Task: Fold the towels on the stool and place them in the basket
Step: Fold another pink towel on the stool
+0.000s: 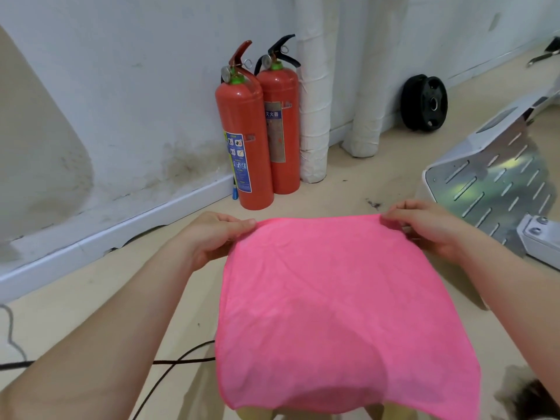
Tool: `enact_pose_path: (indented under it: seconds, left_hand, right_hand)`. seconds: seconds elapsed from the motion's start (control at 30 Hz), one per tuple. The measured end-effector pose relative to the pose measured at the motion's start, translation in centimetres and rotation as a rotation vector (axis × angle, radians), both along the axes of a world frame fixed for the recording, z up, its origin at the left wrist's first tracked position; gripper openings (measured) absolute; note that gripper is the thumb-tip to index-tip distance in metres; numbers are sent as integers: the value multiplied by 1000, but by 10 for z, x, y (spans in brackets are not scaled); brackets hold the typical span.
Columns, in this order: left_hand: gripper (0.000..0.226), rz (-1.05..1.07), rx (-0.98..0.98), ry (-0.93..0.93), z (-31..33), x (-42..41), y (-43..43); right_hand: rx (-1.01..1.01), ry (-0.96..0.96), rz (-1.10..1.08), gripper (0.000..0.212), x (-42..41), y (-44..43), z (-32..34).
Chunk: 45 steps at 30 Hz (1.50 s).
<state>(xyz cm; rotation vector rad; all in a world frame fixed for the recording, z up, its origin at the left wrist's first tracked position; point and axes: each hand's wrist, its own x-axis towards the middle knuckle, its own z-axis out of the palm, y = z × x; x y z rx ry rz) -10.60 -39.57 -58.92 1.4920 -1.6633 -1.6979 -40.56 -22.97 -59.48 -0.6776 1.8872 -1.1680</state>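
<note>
Bare floor (75, 289) lies open left of the spread pink towel (333, 298) and beyond its far edge, up to the wall (136, 71). The towel screens whatever is beneath it. Against the wall stand two red fire extinguishers (242, 122), touching each other, with wrapped pipes (313, 116) just beside them and a black weight plate (424, 103) leaning farther right. A slotted metal platform (500, 183) closes the right side. Black cables (169, 374) cross the floor at lower left.
</note>
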Motion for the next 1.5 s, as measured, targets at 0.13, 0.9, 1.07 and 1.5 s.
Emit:
enact_pose_path:
  seconds: [0.13, 0.9, 1.07, 1.5]
  left_hand:
    - [19, 84, -95, -52, 0, -8, 4]
    - [31, 70, -382, -170, -2, -19, 4]
    - [25, 2, -487, -197, 3, -14, 18]
    - [46, -290, -380, 33, 75, -31, 68]
  right_hand:
    - [29, 90, 52, 8, 1, -1, 0]
    - [-25, 171, -112, 13, 7, -17, -10]
    - [-59, 605, -109, 29, 13, -20, -16]
    - [-164, 438, 9, 19, 62, -12, 64]
